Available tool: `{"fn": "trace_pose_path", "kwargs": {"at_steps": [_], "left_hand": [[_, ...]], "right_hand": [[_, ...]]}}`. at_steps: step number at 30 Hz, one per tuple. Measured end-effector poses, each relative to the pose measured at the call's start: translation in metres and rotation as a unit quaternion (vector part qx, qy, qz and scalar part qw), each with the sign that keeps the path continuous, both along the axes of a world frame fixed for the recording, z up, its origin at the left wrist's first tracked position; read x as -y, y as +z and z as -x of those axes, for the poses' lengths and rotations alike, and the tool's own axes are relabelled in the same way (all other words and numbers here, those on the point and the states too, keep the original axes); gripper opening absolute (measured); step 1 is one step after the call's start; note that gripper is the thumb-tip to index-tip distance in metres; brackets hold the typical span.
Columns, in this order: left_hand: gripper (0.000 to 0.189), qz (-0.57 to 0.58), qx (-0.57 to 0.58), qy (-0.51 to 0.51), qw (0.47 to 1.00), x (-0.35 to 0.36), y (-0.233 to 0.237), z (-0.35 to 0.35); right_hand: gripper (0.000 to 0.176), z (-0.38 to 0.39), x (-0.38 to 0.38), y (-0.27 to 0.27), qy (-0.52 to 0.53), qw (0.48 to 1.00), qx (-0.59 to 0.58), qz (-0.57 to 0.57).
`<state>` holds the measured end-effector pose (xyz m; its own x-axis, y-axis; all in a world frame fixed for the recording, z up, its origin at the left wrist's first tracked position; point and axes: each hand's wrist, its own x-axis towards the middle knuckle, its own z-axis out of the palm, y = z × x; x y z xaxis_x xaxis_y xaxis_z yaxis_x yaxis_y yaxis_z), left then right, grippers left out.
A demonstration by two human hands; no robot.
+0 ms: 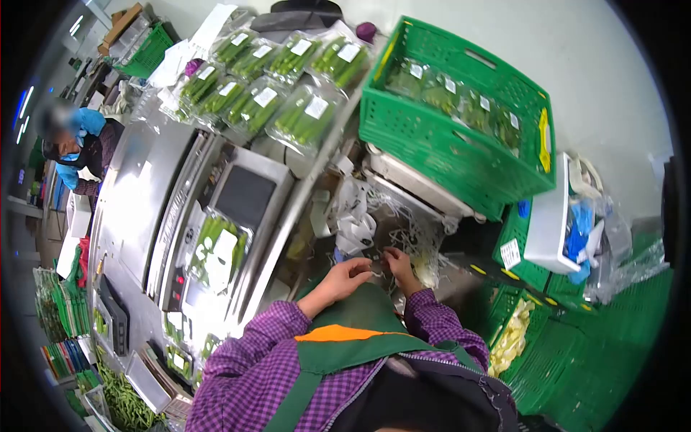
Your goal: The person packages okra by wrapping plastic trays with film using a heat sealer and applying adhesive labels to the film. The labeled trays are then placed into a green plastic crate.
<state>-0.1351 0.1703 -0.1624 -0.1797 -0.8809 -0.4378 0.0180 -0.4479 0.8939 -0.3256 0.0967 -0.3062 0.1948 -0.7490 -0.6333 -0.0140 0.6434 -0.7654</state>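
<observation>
My left hand [347, 277] and my right hand [398, 262] meet in front of my green apron, fingertips pinched together on a thin white strip [381, 253]. The strip belongs to a tangle of white label backing [403, 223] hanging below the steel machine. A sealed pack of green pods [219, 248] lies on the machine's belt to the left of my hands. Purple checked sleeves cover both forearms.
Several sealed packs of green pods [273, 79] lie on the steel table beyond. A green crate [439, 140] holds more packs. A white bin [551, 219] rests on green crates at the right. Another person in blue gloves [75, 147] works at far left. Loose pods [122, 403] sit bottom left.
</observation>
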Motion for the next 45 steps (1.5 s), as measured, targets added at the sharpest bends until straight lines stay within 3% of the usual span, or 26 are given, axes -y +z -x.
{"fn": "trace_pose_path", "kwargs": {"at_steps": [5,16,19,21,24,27,28,29,30,31,32,33,34,35,36,37,38,39,40,41,43,44,45], "left_hand": [[0.037,-0.022,0.041,0.108,0.993,0.033,-0.004,-0.042],[0.038,-0.067,0.007,0.12,0.99,0.072,-0.021,-0.045],[0.038,-0.065,0.025,0.14,0.988,0.086,-0.027,-0.037],[0.037,-0.058,0.022,0.16,0.985,0.094,-0.029,-0.027],[0.035,-0.056,0.057,0.164,0.983,0.099,-0.048,-0.014],[0.036,-0.063,0.05,0.205,0.976,0.096,-0.081,0.005],[0.037,-0.078,0.088,0.194,0.974,0.098,-0.081,0.008],[0.036,-0.078,0.137,0.185,0.97,0.097,-0.086,0.011],[0.035,-0.069,0.15,0.201,0.966,0.09,-0.103,0.02],[0.035,-0.083,0.146,0.221,0.961,0.086,-0.111,0.024],[0.034,-0.114,0.146,0.237,0.954,0.076,-0.131,0.032],[0.034,-0.107,0.166,0.244,0.95,0.072,-0.133,0.034],[0.036,-0.094,0.158,0.264,0.947,0.061,-0.153,0.039],[0.037,-0.096,0.222,0.231,0.942,0.059,-0.149,0.035],[0.038,-0.103,0.221,0.235,0.941,0.056,-0.153,0.033],[0.039,-0.108,0.219,0.238,0.94,0.053,-0.16,0.034],[0.039,-0.103,0.229,0.247,0.936,0.05,-0.17,0.037],[0.037,-0.107,0.226,0.254,0.934,0.047,-0.179,0.042],[0.036,-0.108,0.223,0.26,0.933,0.05,-0.184,0.038],[0.036,-0.101,0.23,0.263,0.932,0.057,-0.182,0.034],[0.027,-0.092,0.177,0.296,0.934,0.066,-0.164,0.035],[0.027,-0.083,0.179,0.29,0.937,0.071,-0.155,0.035],[0.029,-0.072,0.184,0.277,0.94,0.078,-0.146,0.036]], "right_hand": [[0.03,-0.037,0.042,-0.006,0.109,0.993,-0.04,-0.017],[0.032,-0.02,0.099,-0.055,0.139,0.985,-0.058,-0.083],[0.03,-0.022,0.124,-0.062,0.178,0.979,-0.042,-0.091],[0.029,-0.03,0.148,-0.07,0.266,0.959,-0.097,-0.02],[0.029,-0.062,0.194,-0.069,0.238,0.965,-0.088,-0.066],[0.046,-0.092,0.246,-0.147,0.222,0.972,-0.017,-0.069],[0.054,-0.098,0.264,-0.208,0.265,0.962,-0.05,0.033],[0.059,-0.117,0.276,-0.232,0.242,0.959,-0.067,0.128],[0.065,-0.129,0.296,-0.273,0.27,0.928,-0.027,0.256],[0.065,-0.148,0.307,-0.193,0.272,0.943,-0.013,0.19],[0.063,-0.15,0.325,-0.245,0.362,0.853,-0.018,0.375],[0.063,-0.16,0.338,-0.265,0.34,0.897,-0.006,0.283],[0.065,-0.166,0.338,-0.295,0.381,0.898,-0.002,0.218],[0.065,-0.179,0.356,-0.341,0.461,0.783,-0.195,0.37],[0.067,-0.184,0.363,-0.334,0.482,0.851,-0.118,0.174],[0.074,-0.185,0.343,-0.304,0.381,0.89,0.078,0.239],[0.078,-0.191,0.341,-0.298,0.397,0.885,-0.007,0.242],[0.084,-0.194,0.338,-0.332,0.425,0.83,-0.099,0.346],[0.087,-0.193,0.336,-0.349,0.406,0.857,-0.078,0.309],[0.078,-0.196,0.334,-0.347,0.45,0.778,-0.227,0.375],[0.064,-0.182,0.334,-0.288,0.538,0.652,-0.206,0.494],[0.056,-0.174,0.331,-0.265,0.544,0.768,-0.135,0.311],[0.049,-0.164,0.33,-0.24,0.521,0.844,-0.055,0.118]]}}
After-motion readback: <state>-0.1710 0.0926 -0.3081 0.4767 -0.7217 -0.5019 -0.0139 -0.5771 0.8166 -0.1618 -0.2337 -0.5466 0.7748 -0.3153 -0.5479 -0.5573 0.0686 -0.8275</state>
